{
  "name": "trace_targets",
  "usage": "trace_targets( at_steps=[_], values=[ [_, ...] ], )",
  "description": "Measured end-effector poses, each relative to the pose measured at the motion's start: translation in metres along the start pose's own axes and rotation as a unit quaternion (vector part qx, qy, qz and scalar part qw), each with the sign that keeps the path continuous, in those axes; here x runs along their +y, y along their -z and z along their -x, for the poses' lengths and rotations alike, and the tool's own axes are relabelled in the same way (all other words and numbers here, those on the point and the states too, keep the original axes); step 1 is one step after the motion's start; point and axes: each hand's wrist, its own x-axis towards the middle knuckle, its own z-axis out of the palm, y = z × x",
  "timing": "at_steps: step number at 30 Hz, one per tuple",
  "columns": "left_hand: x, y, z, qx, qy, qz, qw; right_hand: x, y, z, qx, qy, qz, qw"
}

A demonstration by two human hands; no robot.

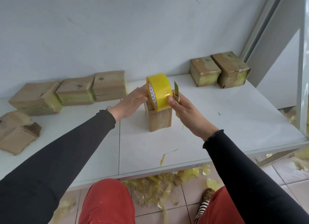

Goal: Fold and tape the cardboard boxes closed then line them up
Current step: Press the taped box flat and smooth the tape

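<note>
Yellow tape scraps (155, 187) are scattered on the tiled floor under the front edge of the white table (217, 136), probably dropped there so that the work surface is kept free. Further in, near the table's middle, one small cardboard box (160, 121) is stood upright, and the roll of yellow tape (159, 91) is held on its top, apparently so that a strip can be pulled over the closed flaps. The roll is steadied by the left hand (132, 103), whose fingers lie fairly straight against its side; how far they are curled behind it cannot be told. The right hand (187, 113) is closed around a small cutter (176, 94), while its thumb is pressed on the tape's face, most likely so the strip can be cut at once. At the left, several boxes not yet closed (55, 96) are kept waiting by the wall. Farthest, at the right back corner, two taped boxes (219, 71) are set side by side, touching, as the start of the line.
</note>
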Motion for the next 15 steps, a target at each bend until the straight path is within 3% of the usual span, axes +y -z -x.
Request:
trace_targets(
  at_steps=[3,7,12,15],
  values=[
    [-0.013,-0.002,-0.008,0.009,0.042,-0.026,0.999,-0.004,-0.001,0.000,0.042,0.019,0.000,0.999],
    [-0.017,0.000,-0.012,0.010,0.027,-0.055,0.998,0.012,-0.012,0.044,0.090,0.011,0.019,0.996],
    [-0.007,0.003,-0.014,-0.002,0.037,-0.073,0.997,0.053,-0.029,0.091,0.082,-0.121,0.012,0.989],
    [0.019,0.007,-0.022,0.003,0.067,-0.189,0.980,0.063,-0.033,0.088,0.079,-0.142,0.003,0.987]
  ],
)
